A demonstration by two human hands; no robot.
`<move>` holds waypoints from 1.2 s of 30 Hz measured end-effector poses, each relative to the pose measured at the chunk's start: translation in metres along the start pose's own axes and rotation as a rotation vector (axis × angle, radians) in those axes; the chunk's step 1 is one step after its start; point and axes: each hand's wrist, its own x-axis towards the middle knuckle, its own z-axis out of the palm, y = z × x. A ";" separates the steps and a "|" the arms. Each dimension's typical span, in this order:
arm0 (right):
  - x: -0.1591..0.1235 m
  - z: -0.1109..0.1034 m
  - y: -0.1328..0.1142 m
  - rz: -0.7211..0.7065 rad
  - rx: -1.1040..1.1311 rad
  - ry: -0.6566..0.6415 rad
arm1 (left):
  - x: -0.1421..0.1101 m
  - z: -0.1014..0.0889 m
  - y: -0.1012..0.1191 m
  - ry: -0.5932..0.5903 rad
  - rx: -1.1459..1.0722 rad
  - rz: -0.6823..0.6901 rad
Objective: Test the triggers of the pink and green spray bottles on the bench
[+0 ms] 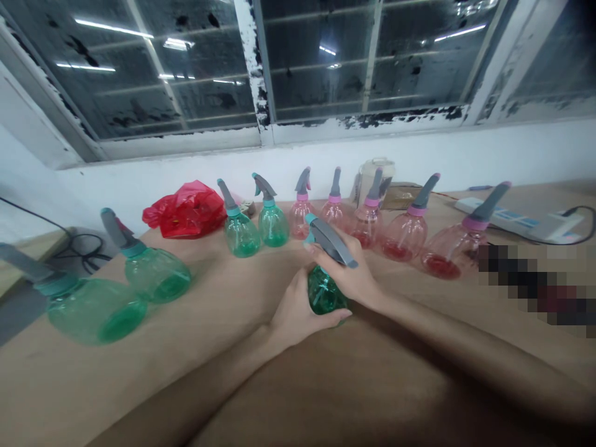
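A green spray bottle (326,290) with a grey trigger head stands in front of me at the middle of the table. My left hand (294,313) wraps round its lower body, thumb across the front. Around the neck, just under the spray head, my right hand (356,267) is closed; some of its fingers are hidden behind the bottle. Left of my hands stand two more green spray bottles, the nearer one (242,234) and its neighbour (274,225). Several pink spray bottles (404,237) form a row behind and to the right.
Two green spray bottles (158,273) stand at the table's left edge. A red plastic bag (186,210) lies at the back left. A clear container (372,180), a cardboard box (403,196) and a white power strip (507,214) are along the wall below the window.
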 end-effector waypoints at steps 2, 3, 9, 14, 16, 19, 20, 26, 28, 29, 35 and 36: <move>0.000 0.000 0.000 0.002 0.002 0.003 | 0.000 0.000 0.000 -0.003 0.000 0.007; 0.000 0.000 0.000 0.001 0.006 0.006 | 0.000 0.000 0.000 -0.002 -0.002 0.009; -0.001 0.001 -0.002 -0.016 -0.003 0.013 | 0.000 0.000 -0.001 0.010 0.013 -0.004; -0.001 0.001 0.002 0.011 0.078 -0.025 | 0.000 0.001 -0.001 0.010 0.000 0.011; -0.001 0.001 0.003 0.002 0.147 -0.068 | 0.000 0.001 -0.001 0.010 -0.004 -0.003; 0.001 0.000 0.003 0.005 0.136 -0.104 | -0.001 0.001 -0.001 0.012 -0.009 -0.006; 0.002 -0.001 0.002 0.009 0.112 -0.103 | 0.000 0.001 -0.001 0.011 -0.012 0.004; 0.003 -0.002 0.000 -0.004 0.059 -0.058 | 0.000 0.001 0.000 -0.010 -0.018 0.032; 0.002 -0.002 0.000 0.006 0.059 -0.074 | -0.001 0.001 0.001 -0.011 -0.009 0.017; 0.001 -0.002 0.000 0.011 0.061 -0.077 | -0.001 0.001 0.001 -0.015 -0.004 0.010; -0.003 -0.003 -0.002 0.036 0.056 -0.037 | 0.000 0.001 -0.001 -0.016 -0.008 0.020; -0.003 -0.003 -0.002 0.031 0.039 -0.029 | 0.000 0.001 -0.002 -0.013 -0.007 0.024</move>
